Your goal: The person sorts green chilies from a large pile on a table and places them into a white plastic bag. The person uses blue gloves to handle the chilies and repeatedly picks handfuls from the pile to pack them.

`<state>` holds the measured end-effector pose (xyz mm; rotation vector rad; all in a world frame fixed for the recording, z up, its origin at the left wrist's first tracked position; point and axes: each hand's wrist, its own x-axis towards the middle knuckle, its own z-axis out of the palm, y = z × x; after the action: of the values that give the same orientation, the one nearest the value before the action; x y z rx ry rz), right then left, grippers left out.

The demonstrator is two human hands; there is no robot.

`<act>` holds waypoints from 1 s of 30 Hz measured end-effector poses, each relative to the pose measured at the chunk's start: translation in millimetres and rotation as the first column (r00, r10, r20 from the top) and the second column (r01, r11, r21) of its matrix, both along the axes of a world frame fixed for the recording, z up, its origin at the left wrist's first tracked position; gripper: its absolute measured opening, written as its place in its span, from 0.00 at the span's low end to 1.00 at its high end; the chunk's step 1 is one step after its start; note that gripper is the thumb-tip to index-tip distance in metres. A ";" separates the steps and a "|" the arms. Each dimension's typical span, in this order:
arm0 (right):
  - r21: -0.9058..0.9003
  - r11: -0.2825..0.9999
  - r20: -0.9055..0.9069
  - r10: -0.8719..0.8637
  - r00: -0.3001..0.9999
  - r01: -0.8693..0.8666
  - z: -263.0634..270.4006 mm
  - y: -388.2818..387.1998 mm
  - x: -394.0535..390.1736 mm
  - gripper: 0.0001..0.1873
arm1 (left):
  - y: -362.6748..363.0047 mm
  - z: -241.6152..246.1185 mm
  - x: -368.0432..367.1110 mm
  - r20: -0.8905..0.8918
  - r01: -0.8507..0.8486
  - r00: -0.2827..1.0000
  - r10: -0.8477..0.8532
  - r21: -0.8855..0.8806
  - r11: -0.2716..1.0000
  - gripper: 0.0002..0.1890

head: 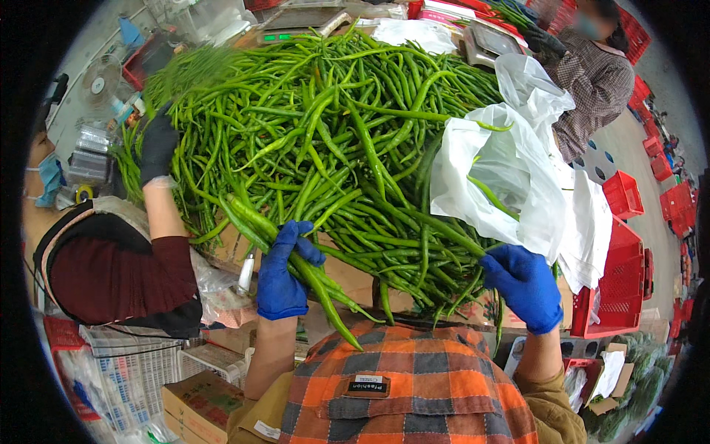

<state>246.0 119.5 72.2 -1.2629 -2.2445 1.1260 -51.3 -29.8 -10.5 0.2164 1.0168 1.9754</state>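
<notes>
A broad heap of long green chili peppers [333, 133] covers the table in front of me. In my left hand [282, 280], in a blue glove, is a small bunch of green peppers [319, 294], tips pointing down to the right. My right hand [524, 286], gloved the same way, has its fingertips closed on the end of one long pepper [444, 230] that stretches out over the heap. Just above that hand stands a white plastic bag [538, 188], mouth gaping to the left, with a single pepper [491, 194] at its opening.
At the left, a co-worker's dark-gloved hand [160, 145] reaches into the heap's edge. Another person [593, 77] stands at the far right. Two scales, one left [302, 19] and one right [493, 41], sit behind the heap. A red crate [615, 277] is beside my right arm.
</notes>
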 end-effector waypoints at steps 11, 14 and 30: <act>0.576 0.815 0.019 0.073 0.997 -0.071 14.2 -29.4 28.7 0.14 | 21.2 15.0 18.3 -0.105 0.068 0.992 -0.074 -0.064 0.996 0.16; 0.719 0.693 0.059 0.030 0.998 -0.063 36.4 -33.4 37.9 0.14 | 19.2 13.7 15.1 -0.086 0.092 0.992 -0.095 -0.042 0.995 0.17; 0.140 0.985 -0.432 0.149 0.889 -0.097 -36.2 -38.1 -65.3 0.14 | 23.3 32.6 29.4 -0.066 0.267 0.963 -0.262 0.079 0.960 0.22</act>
<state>180.6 81.4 36.0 -0.7322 -2.0258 1.1694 -21.9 -6.5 22.2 0.4348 0.8869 1.7783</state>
